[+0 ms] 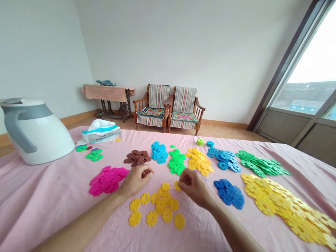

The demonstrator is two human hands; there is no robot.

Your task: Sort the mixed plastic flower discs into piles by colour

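Now the left hand [136,179] and right hand [193,187] curl their fingers shut above the yellow plastic flowers [162,204], but you cannot tell if they pinch anything.

Left hand [136,181], right hand [193,188] curled, backs up, wrists slightly bent.

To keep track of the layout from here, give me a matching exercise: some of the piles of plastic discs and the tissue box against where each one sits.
Things:
1. magenta snowflake discs
2. brown snowflake discs
3. royal-blue snowflake discs
4. white tissue box

Places:
A. just right of the right hand
B. beside the white electric kettle
C. straight beyond the left hand
D. just left of the left hand

Pairs: 1-D, 2-C, 3-A, 4-B.
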